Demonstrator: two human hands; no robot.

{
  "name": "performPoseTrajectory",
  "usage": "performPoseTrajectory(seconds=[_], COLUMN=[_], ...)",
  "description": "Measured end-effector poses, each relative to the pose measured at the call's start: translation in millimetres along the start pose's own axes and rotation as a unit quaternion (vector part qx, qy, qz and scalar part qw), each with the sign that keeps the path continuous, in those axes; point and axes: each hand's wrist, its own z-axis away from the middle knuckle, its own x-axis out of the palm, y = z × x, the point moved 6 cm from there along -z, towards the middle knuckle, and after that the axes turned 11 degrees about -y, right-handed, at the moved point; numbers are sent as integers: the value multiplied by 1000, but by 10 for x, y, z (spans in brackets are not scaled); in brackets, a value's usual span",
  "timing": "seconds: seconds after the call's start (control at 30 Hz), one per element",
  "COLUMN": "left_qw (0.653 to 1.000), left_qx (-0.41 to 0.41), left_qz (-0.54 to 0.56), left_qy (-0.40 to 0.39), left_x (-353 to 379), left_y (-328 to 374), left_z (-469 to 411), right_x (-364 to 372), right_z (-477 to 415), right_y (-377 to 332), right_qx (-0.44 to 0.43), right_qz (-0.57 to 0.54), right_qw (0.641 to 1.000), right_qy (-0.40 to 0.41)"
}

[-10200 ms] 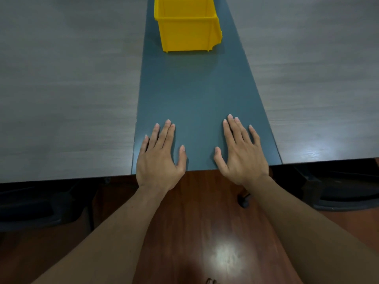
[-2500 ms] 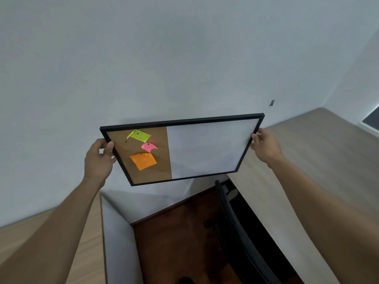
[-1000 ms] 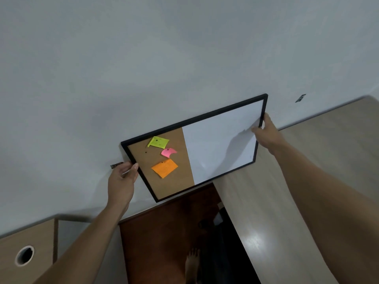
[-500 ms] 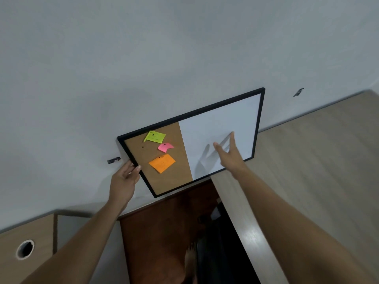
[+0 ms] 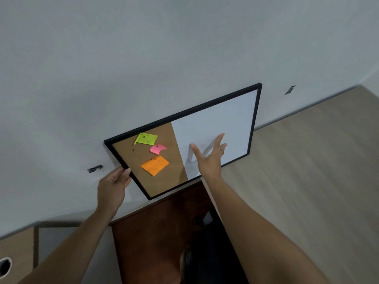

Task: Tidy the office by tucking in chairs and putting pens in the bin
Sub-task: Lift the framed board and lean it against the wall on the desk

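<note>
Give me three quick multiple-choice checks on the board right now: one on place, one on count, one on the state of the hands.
1. Where do the sticky notes sit on the board?
A. white half
B. cork half
C. frame

2. How many sticky notes are pinned?
A. two
B. three
C. five

3. What is the right hand doing?
A. open, fingers spread in front of the white half
B. gripping the frame
C. holding a pen

Answers: 1 B, the green note, pink note and orange note all lie on brown cork. 2 B, those three only. 3 A, its fingers are splayed; only the left hand grips the frame edge.
</note>
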Motion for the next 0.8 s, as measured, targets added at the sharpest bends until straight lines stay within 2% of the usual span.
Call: performPoseTrajectory(seconds=[0.5, 0.8], left_qw=[998, 993], left_qx=[22, 40], left_qz=[0, -43], left_qy=[-63, -99], left_x=[1207, 1860], left_y=[266, 398], left_z=[-431, -653], right_x=[-1154, -1764], right_z=[-700, -1048], right_y=[28, 39], right_qx=[-6, 8], right_qz=[-7, 16], right_qw=[999, 997], right_qy=[46, 74])
